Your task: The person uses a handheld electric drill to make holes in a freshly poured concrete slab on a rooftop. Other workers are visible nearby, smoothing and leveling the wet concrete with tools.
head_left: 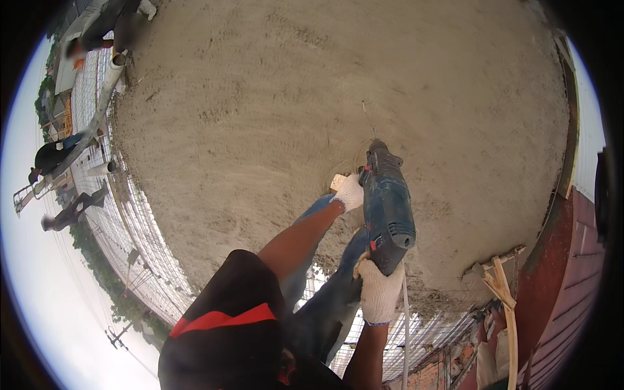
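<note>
A blue rotary hammer drill (388, 201) is held out in front of me, its nose toward the far side over wet grey concrete (260, 97). A thin rod (368, 118) runs forward from its chuck; I cannot tell how deep its tip goes. My left hand (351, 193), in a white knit glove, is closed at the drill's left side near the front, its grip partly hidden. At the back end, my gloved right hand (380, 292) wraps the rear handle. A pale cord (406, 331) trails from there toward me. Beside my left hand shows a small tan piece (337, 182).
Rebar mesh (123, 221) borders the concrete on the left and below my legs. A thick grey hose (104, 104) lies at the left, near several other people (58, 156). Broken wood (504, 292) stands at the lower right, beside a reddish wall (552, 260).
</note>
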`<state>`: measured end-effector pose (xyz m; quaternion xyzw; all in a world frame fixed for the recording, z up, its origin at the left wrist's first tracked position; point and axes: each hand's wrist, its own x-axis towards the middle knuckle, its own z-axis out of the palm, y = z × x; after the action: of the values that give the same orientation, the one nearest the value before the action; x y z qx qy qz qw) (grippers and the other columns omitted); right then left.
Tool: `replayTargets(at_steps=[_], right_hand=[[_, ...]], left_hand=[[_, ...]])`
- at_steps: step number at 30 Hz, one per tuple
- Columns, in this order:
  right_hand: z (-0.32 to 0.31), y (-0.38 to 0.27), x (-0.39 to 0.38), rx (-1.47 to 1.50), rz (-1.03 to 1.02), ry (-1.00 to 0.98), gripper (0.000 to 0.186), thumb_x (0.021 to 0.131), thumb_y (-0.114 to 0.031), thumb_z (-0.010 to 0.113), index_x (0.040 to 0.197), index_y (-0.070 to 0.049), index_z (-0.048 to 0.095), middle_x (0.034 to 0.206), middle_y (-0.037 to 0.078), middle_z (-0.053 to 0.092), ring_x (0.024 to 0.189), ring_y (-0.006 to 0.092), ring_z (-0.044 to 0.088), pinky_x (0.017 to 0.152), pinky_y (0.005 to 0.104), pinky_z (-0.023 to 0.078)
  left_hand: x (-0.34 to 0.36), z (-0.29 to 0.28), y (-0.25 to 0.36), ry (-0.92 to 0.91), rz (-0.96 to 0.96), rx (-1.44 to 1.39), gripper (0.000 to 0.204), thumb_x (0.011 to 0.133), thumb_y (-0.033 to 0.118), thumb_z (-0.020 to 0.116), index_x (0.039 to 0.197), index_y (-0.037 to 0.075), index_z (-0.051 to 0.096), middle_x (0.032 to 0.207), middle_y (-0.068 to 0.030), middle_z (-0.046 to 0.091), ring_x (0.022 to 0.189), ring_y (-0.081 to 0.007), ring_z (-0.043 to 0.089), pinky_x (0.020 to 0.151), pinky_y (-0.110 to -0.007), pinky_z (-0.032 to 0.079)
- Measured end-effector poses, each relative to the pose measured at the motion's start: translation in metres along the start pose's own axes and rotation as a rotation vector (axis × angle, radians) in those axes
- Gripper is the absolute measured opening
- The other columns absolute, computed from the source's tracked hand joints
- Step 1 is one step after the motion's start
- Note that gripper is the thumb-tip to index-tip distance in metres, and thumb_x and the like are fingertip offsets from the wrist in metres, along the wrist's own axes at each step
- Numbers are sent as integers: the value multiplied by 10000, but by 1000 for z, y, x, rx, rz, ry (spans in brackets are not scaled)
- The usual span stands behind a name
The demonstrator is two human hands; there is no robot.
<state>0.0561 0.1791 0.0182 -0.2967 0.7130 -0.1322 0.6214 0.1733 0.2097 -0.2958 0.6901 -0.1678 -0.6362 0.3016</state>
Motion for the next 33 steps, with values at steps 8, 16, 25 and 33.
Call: replayTargets(at_steps=[8,16,25,33], right_hand=[[-3,-6,-4,-24,104,-9,126,824,8,651,948,10,629,775,64,639,646,150,610,613,294,495],[-8,-11,-12,-32,93,-18,112,831,-3,655,940,21,651,789,78,659,664,157,622,624,303,504],[-6,-14,-11,2,133,0,118,822,-2,673,937,19,659,762,54,657,666,138,619,623,289,495],[-4,-27,-8,-31,76,-27,120,807,-14,686,926,-19,670,767,25,663,656,102,604,609,268,475]], left_hand=[[2,-4,-3,25,5,271,250,1037,160,540,1154,-42,629,978,-214,703,978,-373,682,856,-460,509],[-13,-3,23,114,37,271,231,1028,157,542,1107,-36,640,962,-238,690,996,-429,664,883,-484,499],[-7,-5,14,95,47,235,263,957,201,634,1079,-32,652,949,-249,698,956,-426,684,809,-498,513],[8,2,-11,136,68,157,229,965,176,626,1080,-19,663,968,-231,710,967,-436,677,801,-494,505]])
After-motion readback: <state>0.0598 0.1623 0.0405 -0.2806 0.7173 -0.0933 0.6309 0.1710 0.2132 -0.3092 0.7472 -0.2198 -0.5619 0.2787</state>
